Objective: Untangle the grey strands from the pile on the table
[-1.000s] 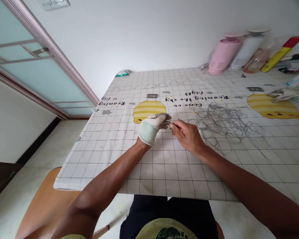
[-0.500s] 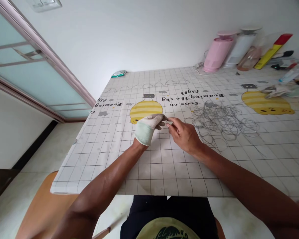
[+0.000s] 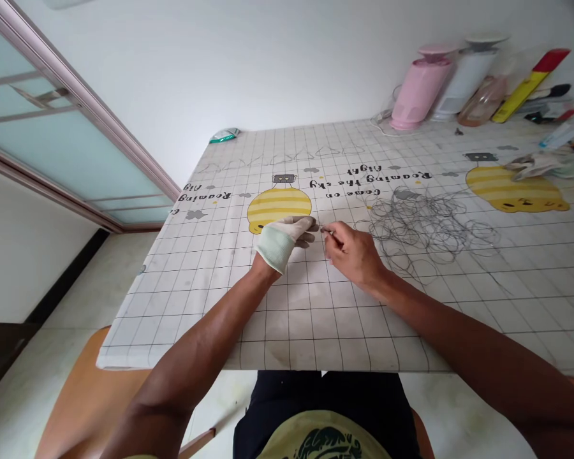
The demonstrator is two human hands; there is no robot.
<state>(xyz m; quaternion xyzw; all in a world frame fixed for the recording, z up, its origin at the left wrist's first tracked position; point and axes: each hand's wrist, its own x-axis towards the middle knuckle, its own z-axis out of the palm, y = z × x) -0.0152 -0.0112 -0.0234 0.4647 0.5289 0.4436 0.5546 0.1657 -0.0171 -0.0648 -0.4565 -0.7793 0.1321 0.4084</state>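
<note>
My left hand (image 3: 289, 237), in a pale glove with a grey palm, is held over the middle of the table with its fingers drawn together. Facing it across a small gap is my bare right hand (image 3: 354, 252), thumb and forefinger pinched. Whatever the fingers hold is too thin or hidden to make out. Just right of the right hand lies a tangled heap of thin grey wire (image 3: 425, 226). Along the back of the table runs a row of separate bent wire loops (image 3: 303, 154).
A checked tablecloth (image 3: 306, 331) covers the table. At the back right stand a pink cylinder-shaped device (image 3: 421, 92), a white one (image 3: 466, 80), a bottle (image 3: 483, 102) and a yellow-red box (image 3: 530, 86). Another glove (image 3: 538, 166) lies at right. A small green packet (image 3: 224, 135) sits at the back-left corner.
My hands have moved slightly apart; their fingertips met before and now a gap shows. The right fingers have curled in more. The view has tilted down a little.
</note>
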